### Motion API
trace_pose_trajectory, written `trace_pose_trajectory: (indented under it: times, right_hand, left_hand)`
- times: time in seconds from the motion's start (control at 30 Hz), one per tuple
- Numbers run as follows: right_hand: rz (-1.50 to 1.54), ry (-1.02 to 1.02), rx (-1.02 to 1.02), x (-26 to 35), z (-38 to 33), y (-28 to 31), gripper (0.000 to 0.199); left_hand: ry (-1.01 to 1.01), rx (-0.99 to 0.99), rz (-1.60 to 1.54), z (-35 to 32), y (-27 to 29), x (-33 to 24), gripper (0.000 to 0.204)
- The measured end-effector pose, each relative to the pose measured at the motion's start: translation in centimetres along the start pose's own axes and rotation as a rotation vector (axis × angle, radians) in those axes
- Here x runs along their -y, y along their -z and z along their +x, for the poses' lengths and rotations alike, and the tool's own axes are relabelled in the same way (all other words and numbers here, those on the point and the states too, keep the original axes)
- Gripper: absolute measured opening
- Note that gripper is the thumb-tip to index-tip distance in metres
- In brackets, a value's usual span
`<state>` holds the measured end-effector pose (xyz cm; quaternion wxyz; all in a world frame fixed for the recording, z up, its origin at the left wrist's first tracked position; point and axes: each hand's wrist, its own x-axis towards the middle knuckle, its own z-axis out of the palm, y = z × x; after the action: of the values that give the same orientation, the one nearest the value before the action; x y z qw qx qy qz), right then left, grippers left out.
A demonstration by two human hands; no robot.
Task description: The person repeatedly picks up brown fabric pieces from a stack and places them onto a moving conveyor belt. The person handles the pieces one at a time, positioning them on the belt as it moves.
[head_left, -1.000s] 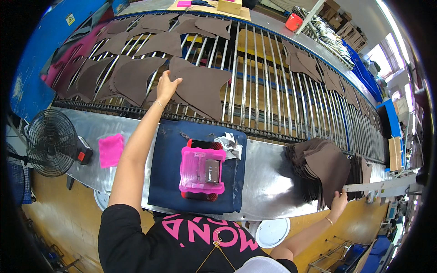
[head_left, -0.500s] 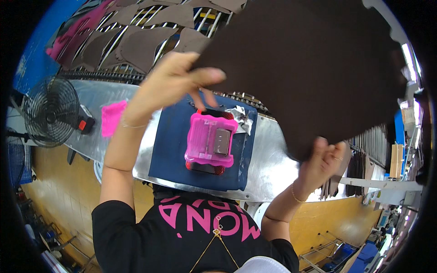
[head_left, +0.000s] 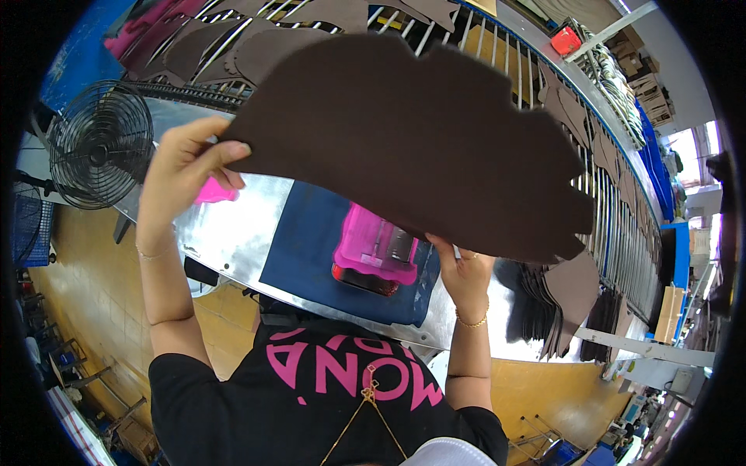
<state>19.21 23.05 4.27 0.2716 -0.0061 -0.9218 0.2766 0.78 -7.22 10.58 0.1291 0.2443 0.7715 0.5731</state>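
Observation:
A large dark brown leather panel (head_left: 404, 147) is held up over the work table, its far and right edges notched. My left hand (head_left: 194, 159) pinches its left corner between thumb and fingers. Under the near edge, towards the right, my right hand (head_left: 466, 276) grips it with the thumb at the edge; some of those fingers are hidden behind the panel. Beneath it, a pink plastic tray (head_left: 365, 245) rests on a red and black base (head_left: 373, 281), on a dark blue mat (head_left: 303, 248). The panel covers the tray's far part.
A conveyor of metal bars (head_left: 497, 50) bearing several brown cut pieces (head_left: 256, 54) runs behind the metal table (head_left: 233, 225). At the left stands a black fan (head_left: 99, 151), with a pink cloth (head_left: 214, 190) near my left hand. A stack of brown pieces (head_left: 563, 299) hangs over the right edge.
The panel has swung down and leftwards, and lies flatter across the view. My left hand has moved left with its corner; my right hand has shifted left along the near edge.

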Motion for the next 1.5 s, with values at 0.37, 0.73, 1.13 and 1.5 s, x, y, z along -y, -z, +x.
trace_pose_trajectory:
  times: [0.37, 0.73, 1.13, 1.5]
  right_hand:
    - [0.018, -0.481, -0.101, -8.1, -11.9, 6.4, 0.012]
    - [0.275, -0.63, -0.597, -9.7, -8.2, 17.5, 0.025]
    - [0.311, -0.928, -0.319, -29.2, 3.1, 4.9, 0.031]
    - [-0.128, -0.694, -0.445, -20.3, 1.5, 11.2, 0.041]
  left_hand:
    - [-0.452, 0.451, 0.372, 3.7, -11.5, 0.4, 0.009]
    - [-0.646, 0.473, 0.293, 7.0, -17.6, -3.2, 0.033]
    - [-0.19, 0.072, 0.16, 5.4, -8.3, 0.1, 0.026]
    - [-0.069, 0.045, 0.065, 4.4, -7.2, 3.1, 0.033]
